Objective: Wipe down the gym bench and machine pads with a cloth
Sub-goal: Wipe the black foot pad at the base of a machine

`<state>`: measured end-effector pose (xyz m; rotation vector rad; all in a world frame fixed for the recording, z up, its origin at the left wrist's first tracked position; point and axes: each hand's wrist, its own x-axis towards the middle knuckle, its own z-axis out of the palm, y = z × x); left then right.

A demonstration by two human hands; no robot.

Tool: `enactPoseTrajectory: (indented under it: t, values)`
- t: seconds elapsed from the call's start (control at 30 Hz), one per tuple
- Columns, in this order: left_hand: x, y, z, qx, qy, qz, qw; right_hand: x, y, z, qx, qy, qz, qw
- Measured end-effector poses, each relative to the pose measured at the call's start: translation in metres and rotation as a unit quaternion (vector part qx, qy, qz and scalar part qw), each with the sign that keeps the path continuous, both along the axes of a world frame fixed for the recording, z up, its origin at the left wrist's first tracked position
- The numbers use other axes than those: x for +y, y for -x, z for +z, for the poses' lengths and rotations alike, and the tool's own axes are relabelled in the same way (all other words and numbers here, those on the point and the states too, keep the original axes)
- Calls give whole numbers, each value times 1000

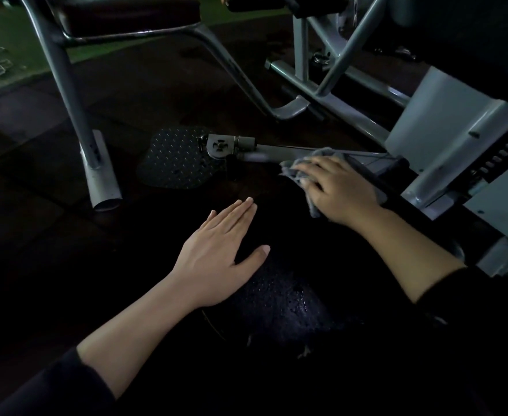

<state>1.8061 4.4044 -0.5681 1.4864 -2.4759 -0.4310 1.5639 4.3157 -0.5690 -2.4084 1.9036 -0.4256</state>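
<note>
My right hand [338, 189] presses a grey cloth [312, 205] against the low grey metal arm [273, 153] of a machine, its fingers curled over the bunched fabric. My left hand [219, 256] lies flat with straight fingers on a dark rounded surface in front of me, too dark to identify. A black padded seat [126, 13] of a bench sits at the top left on a grey tube frame. A black textured footplate [174, 160] is fixed at the far end of the metal arm.
The bench's grey leg [66, 85] slants down to the dark floor at the left. Grey machine frame bars [330, 76] and a slotted steel bracket [468, 139] crowd the right side. Green flooring [3, 40] shows at the top left.
</note>
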Motion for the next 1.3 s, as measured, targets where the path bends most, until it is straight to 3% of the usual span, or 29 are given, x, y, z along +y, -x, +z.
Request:
enactPoseTrajectory:
  t: [0.17, 0.33, 0.47, 0.67, 0.97, 1.3]
  values:
    - [0, 0, -1, 3, 5, -3, 1000, 37, -50, 3, -6, 2, 70, 998]
    - [-1, -1, -1, 10, 6, -8, 1000, 68, -6, 3, -31, -15, 133, 991]
    - [-2, -1, -2, 18, 9, -5, 1000, 43, 26, 6, -53, -19, 73, 996]
    - [-2, -1, -4, 38, 12, 0, 999, 13, -24, 4, -21, 1, 19, 1000]
    - [1, -6, -14, 137, 24, 40, 989, 98, -42, 2, -41, 4, 48, 998]
    - [21, -13, -11, 150, 31, 7, 988, 175, -34, 16, 11, -2, 41, 999]
